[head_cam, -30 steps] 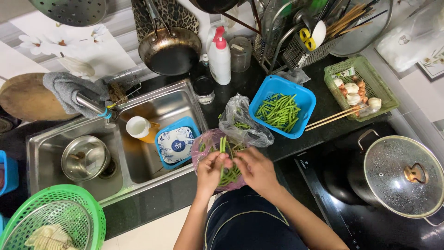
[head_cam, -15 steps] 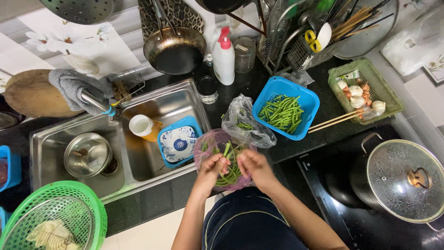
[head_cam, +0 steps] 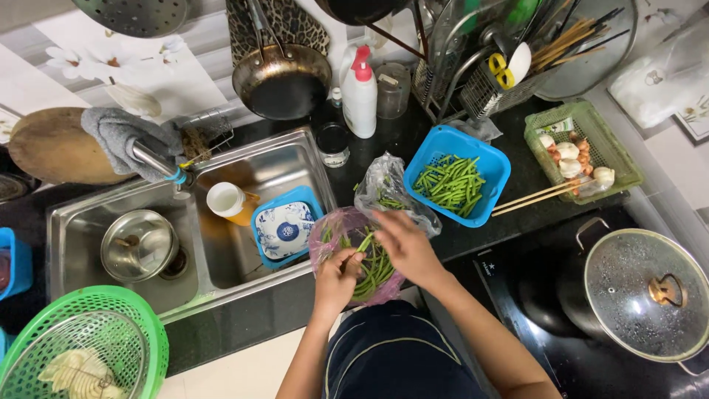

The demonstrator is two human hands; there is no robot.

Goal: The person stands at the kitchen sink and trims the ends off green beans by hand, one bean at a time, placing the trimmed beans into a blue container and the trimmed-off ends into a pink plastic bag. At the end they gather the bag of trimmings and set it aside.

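A pink plastic bag point(head_cam: 329, 229) of green beans lies on the dark counter in front of me. My left hand point(head_cam: 337, 277) pinches the lower end of one green bean point(head_cam: 364, 244) over the bag. My right hand point(head_cam: 405, 247) holds the same bean from the right, fingers curled around it. A clear plastic bag point(head_cam: 384, 188) with a few beans sits just behind. Further right, a blue square basket point(head_cam: 493, 166) holds several trimmed green beans.
A steel double sink point(head_cam: 74, 222) on the left holds a metal bowl point(head_cam: 136, 244), a cup point(head_cam: 225, 199) and a blue dish point(head_cam: 284, 229). A green colander point(head_cam: 140, 325) sits lower left. A lidded pot point(head_cam: 646, 292) stands on the stove, a green basket point(head_cam: 620, 159) of garlic behind it.
Both hands stayed over the pink bag. My right hand has lifted slightly and drawn one bean up between the two hands.
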